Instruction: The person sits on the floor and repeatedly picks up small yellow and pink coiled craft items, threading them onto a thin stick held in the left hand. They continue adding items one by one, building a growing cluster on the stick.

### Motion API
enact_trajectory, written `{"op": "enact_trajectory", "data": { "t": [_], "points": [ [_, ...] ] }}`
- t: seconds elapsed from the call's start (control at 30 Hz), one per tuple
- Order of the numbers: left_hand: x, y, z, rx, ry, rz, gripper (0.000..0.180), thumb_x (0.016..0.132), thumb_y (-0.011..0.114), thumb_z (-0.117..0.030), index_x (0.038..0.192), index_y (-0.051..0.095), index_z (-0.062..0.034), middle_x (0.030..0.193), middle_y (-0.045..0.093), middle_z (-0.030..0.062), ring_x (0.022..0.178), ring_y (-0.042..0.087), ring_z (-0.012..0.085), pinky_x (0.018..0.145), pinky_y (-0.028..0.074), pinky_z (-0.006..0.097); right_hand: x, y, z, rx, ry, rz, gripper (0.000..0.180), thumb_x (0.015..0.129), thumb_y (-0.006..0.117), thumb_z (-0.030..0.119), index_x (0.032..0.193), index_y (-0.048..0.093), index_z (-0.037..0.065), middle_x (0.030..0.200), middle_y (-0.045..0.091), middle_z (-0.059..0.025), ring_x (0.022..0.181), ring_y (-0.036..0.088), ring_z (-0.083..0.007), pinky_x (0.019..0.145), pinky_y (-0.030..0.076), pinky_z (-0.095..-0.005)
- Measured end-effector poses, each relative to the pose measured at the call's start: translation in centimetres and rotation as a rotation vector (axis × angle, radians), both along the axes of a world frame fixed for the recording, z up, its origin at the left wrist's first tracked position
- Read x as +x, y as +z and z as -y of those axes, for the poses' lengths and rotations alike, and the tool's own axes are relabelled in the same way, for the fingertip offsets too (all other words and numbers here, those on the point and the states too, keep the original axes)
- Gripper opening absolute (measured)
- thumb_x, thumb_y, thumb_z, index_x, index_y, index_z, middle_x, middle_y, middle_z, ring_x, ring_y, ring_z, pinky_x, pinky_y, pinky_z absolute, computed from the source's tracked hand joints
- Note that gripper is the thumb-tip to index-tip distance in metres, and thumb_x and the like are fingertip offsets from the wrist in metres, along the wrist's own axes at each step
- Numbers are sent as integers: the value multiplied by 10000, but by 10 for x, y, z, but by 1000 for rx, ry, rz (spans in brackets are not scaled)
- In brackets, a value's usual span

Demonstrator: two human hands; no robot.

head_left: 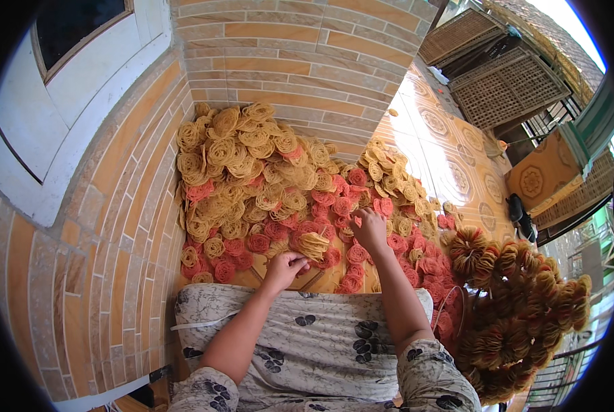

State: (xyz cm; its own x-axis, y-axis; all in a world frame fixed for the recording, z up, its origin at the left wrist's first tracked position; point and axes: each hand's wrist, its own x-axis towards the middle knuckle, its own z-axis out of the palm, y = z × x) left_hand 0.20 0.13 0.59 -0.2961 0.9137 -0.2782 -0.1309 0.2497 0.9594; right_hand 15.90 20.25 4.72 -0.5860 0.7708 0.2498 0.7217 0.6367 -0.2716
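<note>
My left hand (283, 271) is closed on the near side of a small stack of yellow coiled crackers (314, 245), thin lacy discs held on edge above the heap. To its right, my right hand (369, 231) hangs over the heap with its fingers curled together. What its fingertips hold, if anything, is too small to make out. Just beyond it lies a pink coiled cracker (383, 207). Below both hands spreads a loose layer of pink crackers (277, 230) mixed with yellow ones.
A high heap of yellow crackers (242, 151) leans into the corner of the tiled wall (279, 48). Bunches of strung crackers (503, 336) stand at my right. Patterned floor tiles (451, 158), woven racks (509, 86) and dark footwear (520, 216) lie farther right. A white door (80, 89) is at left.
</note>
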Motion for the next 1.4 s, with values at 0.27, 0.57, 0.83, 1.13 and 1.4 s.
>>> {"op": "enact_trajectory", "data": {
  "t": [0.27, 0.57, 0.83, 1.13, 1.4],
  "points": [
    [-2, 9, 2, -13, -45, -186, 188, 902, 613, -153, 950, 675, 18, 794, 688, 42, 737, 626, 84, 683, 489, 242, 3, -24, -12, -109, -19, 190, 124, 798, 606, 185, 839, 668, 86, 934, 630, -68, 985, 569, -249, 941, 334, -506],
    [0, 4, 2, -11, -55, -187, 194, 905, 610, -162, 964, 677, 11, 793, 687, 35, 706, 622, 84, 661, 492, 247, -9, -23, 0, 62, 63, 295, 199, 878, 556, 225, 992, 646, 89, 1044, 607, -73, 1043, 534, -268, 992, 300, -490],
    [0, -5, -1, 25, -27, -98, 174, 912, 595, -114, 982, 665, 28, 814, 686, 44, 720, 619, 83, 681, 496, 247, -13, 9, 23, -464, 11, -152, 170, 892, 561, 216, 924, 677, 96, 881, 631, -56, 905, 569, -250, 824, 342, -406],
    [-3, -9, -1, 67, 2, -54, 191, 901, 615, -141, 991, 675, 17, 821, 698, 34, 703, 612, 72, 650, 475, 228, -13, 40, 41, 29, 430, -193, 177, 899, 590, 222, 908, 672, 66, 878, 645, -69, 877, 571, -225, 837, 370, -375],
    [-8, 9, 11, 13, -130, -372, 265, 924, 586, -196, 1109, 633, -12, 962, 689, 76, 853, 630, 127, 770, 481, 269, -25, 34, 67, -767, 234, -528, 105, 840, 660, 74, 919, 630, 12, 777, 654, -104, 708, 614, -169, 654, 472, -312]
  ]
}}
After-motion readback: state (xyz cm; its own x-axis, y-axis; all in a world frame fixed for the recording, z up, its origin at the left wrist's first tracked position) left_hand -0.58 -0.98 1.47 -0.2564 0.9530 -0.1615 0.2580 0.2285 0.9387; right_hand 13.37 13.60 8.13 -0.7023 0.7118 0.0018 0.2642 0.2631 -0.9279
